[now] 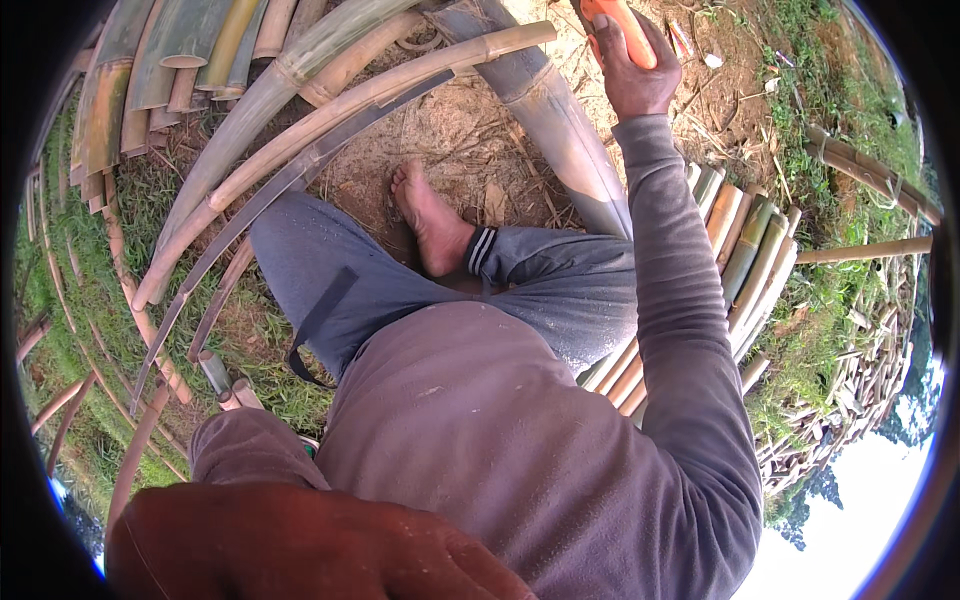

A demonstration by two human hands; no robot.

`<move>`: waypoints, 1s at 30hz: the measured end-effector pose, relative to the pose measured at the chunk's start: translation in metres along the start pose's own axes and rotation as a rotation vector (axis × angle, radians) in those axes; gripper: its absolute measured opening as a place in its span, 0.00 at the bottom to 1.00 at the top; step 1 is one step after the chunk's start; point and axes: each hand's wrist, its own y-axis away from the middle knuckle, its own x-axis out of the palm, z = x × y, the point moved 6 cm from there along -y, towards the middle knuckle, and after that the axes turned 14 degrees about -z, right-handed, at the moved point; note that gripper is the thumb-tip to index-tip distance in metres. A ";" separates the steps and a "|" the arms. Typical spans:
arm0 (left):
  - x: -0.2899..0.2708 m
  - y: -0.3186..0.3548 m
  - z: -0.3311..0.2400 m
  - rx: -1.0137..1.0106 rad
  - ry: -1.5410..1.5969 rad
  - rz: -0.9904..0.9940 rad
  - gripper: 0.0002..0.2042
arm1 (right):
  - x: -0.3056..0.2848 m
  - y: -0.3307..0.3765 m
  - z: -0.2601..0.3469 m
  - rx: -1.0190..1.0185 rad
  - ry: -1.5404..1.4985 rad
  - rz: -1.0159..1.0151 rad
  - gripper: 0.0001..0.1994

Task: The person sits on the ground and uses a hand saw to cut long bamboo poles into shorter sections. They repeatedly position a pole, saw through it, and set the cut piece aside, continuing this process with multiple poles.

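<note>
At the top, right of the middle, my right hand (640, 80) is closed around an orange handle (630, 32). The handle runs out past the upper edge, so the tool it belongs to does not show. My left hand (300, 545) looms large and dark at the bottom, very close to the camera; its fingers are hidden. A thick grey bamboo pole (545, 100) slants over the ground left of my right forearm. Long split bamboo strips (330, 115) lie to the left, passing beside my bent knee.
Cut bamboo lengths (150, 80) are piled at the upper left. More bamboo pieces (745, 240) lie in a row to the right of my right forearm. My bare foot (432, 215) rests on the dirt. Grass and a heap of bamboo scraps (850, 385) spread on the far right.
</note>
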 end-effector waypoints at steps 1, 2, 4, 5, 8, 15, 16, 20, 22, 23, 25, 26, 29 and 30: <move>0.000 0.000 -0.001 0.012 0.005 0.000 0.25 | -0.001 0.001 -0.005 0.004 0.037 -0.029 0.21; 0.002 0.000 -0.002 0.021 0.005 -0.009 0.26 | 0.002 0.004 -0.002 0.064 -0.089 -0.011 0.22; -0.001 0.001 -0.005 0.030 0.014 -0.022 0.26 | 0.003 0.005 0.020 0.050 0.053 -0.026 0.21; -0.003 -0.001 -0.007 0.051 0.014 -0.012 0.26 | 0.004 0.003 0.020 0.036 0.048 -0.021 0.20; -0.001 -0.006 -0.016 0.083 0.005 0.021 0.27 | 0.001 0.005 0.019 0.019 0.079 -0.020 0.22; 0.002 -0.018 -0.037 0.159 -0.056 0.109 0.28 | 0.004 0.007 -0.003 0.239 0.026 -0.017 0.21; 0.003 -0.019 -0.038 0.174 -0.063 0.127 0.28 | 0.003 0.007 0.002 0.201 0.034 -0.012 0.21; 0.008 -0.026 -0.045 0.216 -0.134 0.201 0.29 | 0.002 0.004 0.019 0.114 0.064 -0.001 0.21; 0.013 -0.031 -0.048 0.222 -0.165 0.246 0.29 | 0.000 0.003 0.022 0.214 0.054 0.019 0.21; 0.014 -0.035 -0.051 0.227 -0.183 0.267 0.30 | 0.002 0.002 0.023 0.210 0.043 0.018 0.21; 0.015 -0.039 -0.055 0.238 -0.208 0.288 0.30 | 0.001 0.004 0.021 0.138 0.073 0.015 0.21; 0.016 -0.038 -0.056 0.250 -0.222 0.295 0.30 | 0.002 0.002 0.023 0.065 0.103 0.007 0.21; 0.019 -0.039 -0.059 0.275 -0.270 0.315 0.31 | 0.007 -0.001 0.026 0.082 0.061 0.004 0.21; 0.023 -0.039 -0.064 0.273 -0.276 0.323 0.31 | 0.005 0.003 0.021 0.062 0.043 -0.015 0.20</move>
